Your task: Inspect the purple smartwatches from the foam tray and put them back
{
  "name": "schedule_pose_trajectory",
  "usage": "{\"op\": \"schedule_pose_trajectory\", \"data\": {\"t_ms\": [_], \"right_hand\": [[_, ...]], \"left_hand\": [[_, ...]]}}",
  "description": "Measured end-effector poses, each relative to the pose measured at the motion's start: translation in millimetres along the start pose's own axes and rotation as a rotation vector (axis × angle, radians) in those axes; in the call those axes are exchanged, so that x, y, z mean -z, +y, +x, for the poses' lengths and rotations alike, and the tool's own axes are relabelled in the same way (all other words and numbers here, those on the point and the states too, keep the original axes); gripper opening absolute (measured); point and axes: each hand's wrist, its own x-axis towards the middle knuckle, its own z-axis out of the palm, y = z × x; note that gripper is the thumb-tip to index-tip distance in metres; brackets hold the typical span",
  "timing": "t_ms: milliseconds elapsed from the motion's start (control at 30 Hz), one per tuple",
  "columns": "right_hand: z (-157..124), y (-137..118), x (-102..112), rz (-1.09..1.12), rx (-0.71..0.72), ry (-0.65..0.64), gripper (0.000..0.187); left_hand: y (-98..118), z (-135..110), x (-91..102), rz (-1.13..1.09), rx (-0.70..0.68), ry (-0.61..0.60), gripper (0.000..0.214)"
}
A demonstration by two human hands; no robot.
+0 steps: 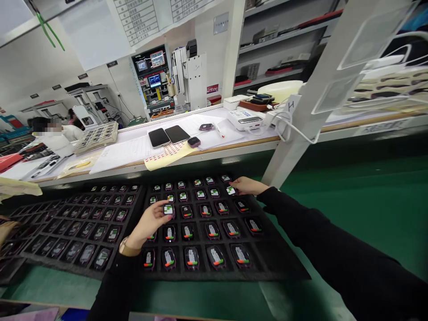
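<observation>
A black tray (pixel 284 263) lies in front of me with several small watch-like devices in its pockets, their screens lit. My left hand (pixel 149 223) reaches into the tray's middle rows and pinches one device (pixel 168 209) with a green and white screen. My right hand (pixel 245 185) rests at the tray's far right corner, fingertips on another lit device (pixel 230 190). Both arms wear black sleeves, and a watch band shows at my left wrist.
A second black tray (pixel 33 254) of dark-screened devices lies to the left. Behind runs a white shelf (pixel 234 147) with two phones (pixel 168 135), papers and a white box. A white post (pixel 301 120) stands at the right. A person sits far left. The bench top is green.
</observation>
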Motion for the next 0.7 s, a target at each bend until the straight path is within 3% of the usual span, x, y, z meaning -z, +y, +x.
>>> {"op": "schedule_pose_trajectory", "data": {"t_ms": [133,300,500,633,700], "right_hand": [[-3,2,0,0.083,0.019,-0.012,0.021],[-11,1,-2,0.224,0.044,0.030,0.023],[-42,-18,-5,0.539,0.147,0.068,0.018],[-88,-45,-6,0.736,0.330,-0.047,0.006],[-112,-59,-7,0.797,0.441,-0.132,0.015]], "left_hand": [[13,-7,-31.2,-0.110,-0.002,-0.091,0.074],[21,-12,-48.6,-0.178,0.005,-0.135,0.070],[29,-22,-47.7,-0.216,-0.013,-0.138,0.065],[53,-28,-38.3,-0.244,-0.134,-0.145,0.056],[71,-30,-34.3,-0.260,-0.256,-0.108,0.054]]}}
